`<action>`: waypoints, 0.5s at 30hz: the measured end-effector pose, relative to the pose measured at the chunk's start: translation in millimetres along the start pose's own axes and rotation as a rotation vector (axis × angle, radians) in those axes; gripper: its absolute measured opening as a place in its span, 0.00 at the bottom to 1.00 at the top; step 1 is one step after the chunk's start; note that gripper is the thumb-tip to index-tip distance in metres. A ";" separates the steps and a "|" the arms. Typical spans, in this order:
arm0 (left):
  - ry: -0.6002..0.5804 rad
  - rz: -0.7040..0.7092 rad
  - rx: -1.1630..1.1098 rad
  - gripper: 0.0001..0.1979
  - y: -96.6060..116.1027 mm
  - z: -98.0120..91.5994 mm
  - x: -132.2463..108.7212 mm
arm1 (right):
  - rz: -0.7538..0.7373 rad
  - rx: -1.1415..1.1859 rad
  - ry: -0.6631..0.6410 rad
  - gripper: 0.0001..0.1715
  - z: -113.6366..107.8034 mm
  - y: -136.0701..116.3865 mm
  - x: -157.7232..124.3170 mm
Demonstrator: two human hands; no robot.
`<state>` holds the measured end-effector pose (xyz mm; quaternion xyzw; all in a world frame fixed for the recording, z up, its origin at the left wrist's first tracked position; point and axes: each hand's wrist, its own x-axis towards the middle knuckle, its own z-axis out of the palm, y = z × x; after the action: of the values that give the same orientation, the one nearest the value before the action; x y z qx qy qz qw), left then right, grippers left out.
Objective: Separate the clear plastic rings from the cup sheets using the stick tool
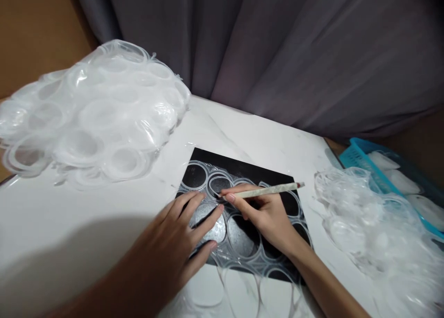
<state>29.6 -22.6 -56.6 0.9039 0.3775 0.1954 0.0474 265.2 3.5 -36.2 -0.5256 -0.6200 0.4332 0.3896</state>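
My right hand [267, 211] pinches a slim, pale pen-like tool [274, 190] with a reddish far end. The tool's tip points down at the rim of a round in a clear plastic sheet [225, 258]; its exact kind is unclear. Rows of ring-shaped outlines fill this sheet. It lies over a black rectangular mat [215, 160] and hangs past the mat's near edge. Spread flat, the fingers of my left hand [183, 239] press on the sheet just left of the tip.
On the left sits a large heap of clear plastic ring sheets [114, 110]. A looser pile of clear plastic scraps [374, 230] lies at right, beside a blue basket [360, 156] holding whitish pieces. The white table [236, 128] ends at a grey curtain [249, 45].
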 end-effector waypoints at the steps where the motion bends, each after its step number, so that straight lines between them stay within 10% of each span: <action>1: -0.012 0.002 0.013 0.25 -0.4 -0.3 0.3 | -0.027 -0.020 -0.005 0.09 -0.5 -0.8 -0.2; 8: -0.009 0.002 0.024 0.21 0.9 -2.9 4.1 | -0.514 -0.561 -0.182 0.29 -3.5 -3.7 -15.8; 15: -0.001 0.009 -0.009 0.23 -0.5 -8.3 9.7 | -0.633 -0.963 -0.063 0.28 -6.4 -6.5 0.1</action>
<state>32.2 -16.0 -46.1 0.9054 0.3728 0.1967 0.0507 269.1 3.9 -28.0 -0.4194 -0.8857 -0.0202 0.1981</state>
